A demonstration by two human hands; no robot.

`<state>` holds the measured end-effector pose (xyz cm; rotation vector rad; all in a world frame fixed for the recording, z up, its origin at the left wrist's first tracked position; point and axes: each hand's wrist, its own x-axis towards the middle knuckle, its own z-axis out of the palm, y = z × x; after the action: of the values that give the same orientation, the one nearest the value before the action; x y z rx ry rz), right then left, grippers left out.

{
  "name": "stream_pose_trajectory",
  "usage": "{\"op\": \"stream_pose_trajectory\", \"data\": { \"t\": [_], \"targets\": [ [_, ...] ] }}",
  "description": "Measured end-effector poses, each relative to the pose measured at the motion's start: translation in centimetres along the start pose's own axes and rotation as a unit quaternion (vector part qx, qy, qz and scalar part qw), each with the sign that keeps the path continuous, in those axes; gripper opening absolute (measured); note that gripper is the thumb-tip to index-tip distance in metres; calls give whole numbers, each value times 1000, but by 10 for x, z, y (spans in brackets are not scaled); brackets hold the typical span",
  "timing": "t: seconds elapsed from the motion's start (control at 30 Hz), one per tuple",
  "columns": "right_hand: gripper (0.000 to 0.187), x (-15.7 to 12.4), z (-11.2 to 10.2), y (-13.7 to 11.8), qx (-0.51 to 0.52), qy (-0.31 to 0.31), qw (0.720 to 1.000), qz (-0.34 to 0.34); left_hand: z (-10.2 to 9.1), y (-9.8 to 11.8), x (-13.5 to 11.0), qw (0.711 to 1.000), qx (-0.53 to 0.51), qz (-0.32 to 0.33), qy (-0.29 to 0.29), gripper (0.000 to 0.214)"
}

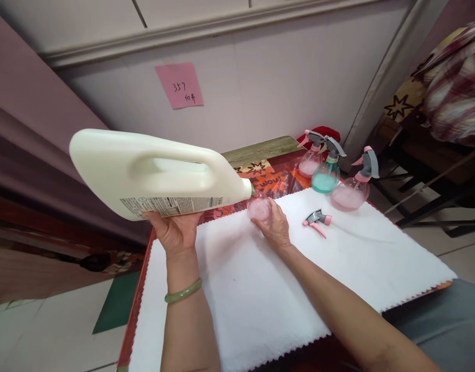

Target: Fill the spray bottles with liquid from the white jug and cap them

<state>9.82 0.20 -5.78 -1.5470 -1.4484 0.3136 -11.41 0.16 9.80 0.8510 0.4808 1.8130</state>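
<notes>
Jug (152, 187) on L hand (177, 232), btl (258, 208) in R hand (276, 227).

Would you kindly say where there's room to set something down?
White cloth lies bare between the left forearm and right forearm, and between the latter and the loose spray head. Three spray bottles crowd the far right corner.

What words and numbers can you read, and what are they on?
"357": handwritten on the pink note on the wall; the writing below it is unclear.
Patterned tablecloth: big letters, too distorted to read surely.
Big pale jug: lots of print, too small and blurred.
</notes>
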Motion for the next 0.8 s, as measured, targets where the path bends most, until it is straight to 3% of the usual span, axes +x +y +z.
{"op": "stream_pose_trajectory", "data": {
  "t": [0.3,0.6,0.8],
  "targets": [
    [83,0,1,-1,-2,4,1000,7,4,0,-1,1000,24,11,2,67],
    [84,0,1,0,-2,3,1000,8,-17,-3,0,998,59,-3,27,63],
    [84,0,2,0,1,2,1000,11,-17,-5,-2,997,76,4,23,57]
  ]
}}
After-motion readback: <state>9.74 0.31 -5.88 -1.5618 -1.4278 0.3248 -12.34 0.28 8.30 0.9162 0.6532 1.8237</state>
